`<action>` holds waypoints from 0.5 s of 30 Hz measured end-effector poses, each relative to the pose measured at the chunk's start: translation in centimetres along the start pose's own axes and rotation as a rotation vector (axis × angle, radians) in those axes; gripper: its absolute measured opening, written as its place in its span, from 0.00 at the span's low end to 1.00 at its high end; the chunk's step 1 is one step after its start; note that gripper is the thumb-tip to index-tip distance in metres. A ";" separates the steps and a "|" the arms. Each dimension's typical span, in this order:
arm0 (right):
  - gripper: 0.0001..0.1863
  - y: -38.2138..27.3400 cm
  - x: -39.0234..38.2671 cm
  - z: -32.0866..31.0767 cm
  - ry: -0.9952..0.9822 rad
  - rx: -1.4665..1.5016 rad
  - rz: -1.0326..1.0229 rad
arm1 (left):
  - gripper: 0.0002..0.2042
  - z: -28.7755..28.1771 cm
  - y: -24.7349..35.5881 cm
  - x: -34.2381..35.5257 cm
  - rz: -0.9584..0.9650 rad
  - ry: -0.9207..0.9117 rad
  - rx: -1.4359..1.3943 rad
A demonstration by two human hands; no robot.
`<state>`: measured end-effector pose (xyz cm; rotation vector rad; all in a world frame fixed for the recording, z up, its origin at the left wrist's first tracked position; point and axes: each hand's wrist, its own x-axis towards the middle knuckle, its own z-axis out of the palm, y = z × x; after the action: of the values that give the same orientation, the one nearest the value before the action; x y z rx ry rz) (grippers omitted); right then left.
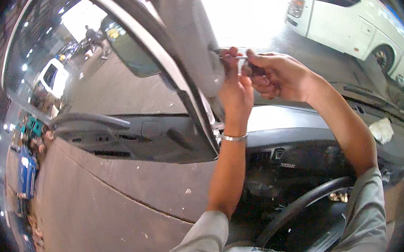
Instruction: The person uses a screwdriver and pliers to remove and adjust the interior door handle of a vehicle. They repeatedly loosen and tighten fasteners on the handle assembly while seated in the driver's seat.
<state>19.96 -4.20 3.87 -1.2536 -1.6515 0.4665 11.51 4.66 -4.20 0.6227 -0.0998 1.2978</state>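
Observation:
Both arms are raised to the grey trim of the windscreen pillar, beside the open door. A thin metal shaft, like that of a screwdriver, runs between my hands toward the pillar's right edge. My right hand is closed round its dark end, thumb stretched along it and fingers curled. Against the pillar edge, my left hand is pinched at the shaft's other end; whatever its fingertips hold is hidden. A metal bracelet circles the left wrist.
The open door with its mirror stands left. Below my arms are the dashboard and steering wheel. A crumpled pale cloth lies on the dashboard's right. Outside stand a white bus and a distant person.

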 end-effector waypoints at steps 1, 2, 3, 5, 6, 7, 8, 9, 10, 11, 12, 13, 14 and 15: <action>0.18 -0.4 0.1 0.3 0.032 -0.036 -0.028 | 0.11 -0.1 0.1 0.1 -0.074 -0.009 -0.063; 0.18 -0.8 0.4 0.6 0.060 -0.073 -0.059 | 0.10 0.2 0.5 -0.1 -0.066 -0.029 -0.059; 0.18 -1.0 0.4 0.7 0.090 -0.115 -0.084 | 0.09 0.5 0.6 -0.3 -0.063 -0.049 -0.058; 0.18 -1.0 0.6 0.4 0.118 -0.271 -0.205 | 0.07 0.4 0.7 0.1 -0.012 0.020 0.107; 0.18 -1.0 0.6 0.2 0.131 -0.390 -0.300 | 0.05 0.8 0.7 0.1 0.019 0.002 0.047; 0.17 -1.1 0.5 -0.1 0.155 -0.508 -0.394 | 0.08 1.1 0.7 0.0 0.026 0.003 0.089; 0.17 -0.7 0.4 -0.1 0.141 -0.459 -0.342 | 0.11 1.6 1.0 -0.5 0.031 0.004 0.134; 0.17 -0.2 0.4 -0.1 0.128 -0.409 -0.290 | 0.14 1.7 1.2 -0.7 0.037 0.005 0.179; 0.19 0.2 0.7 0.0 0.086 -0.250 -0.169 | 0.17 0.5 0.7 0.0 0.037 -0.085 0.195; 0.22 0.8 0.9 0.0 0.068 -0.089 -0.038 | 0.17 0.6 0.5 -0.2 0.044 -0.055 0.203; 0.23 -0.6 1.2 -0.4 -0.037 0.196 0.337 | 0.17 0.7 0.6 -0.5 0.059 -0.026 0.213; 0.24 -1.6 1.6 -0.6 -0.144 0.488 0.706 | 0.16 0.8 0.7 -0.6 0.074 0.003 0.223; 0.24 -1.9 1.5 -0.9 -0.155 0.495 0.669 | 0.17 1.0 1.0 -0.6 -0.037 0.047 0.233; 0.25 -2.0 1.5 -0.9 -0.167 0.505 0.632 | 0.18 0.4 1.3 -0.4 -0.073 0.041 0.231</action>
<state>19.74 -3.90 6.53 -1.3441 -1.1228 1.3143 10.34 4.33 -3.59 0.7891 0.1071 1.2602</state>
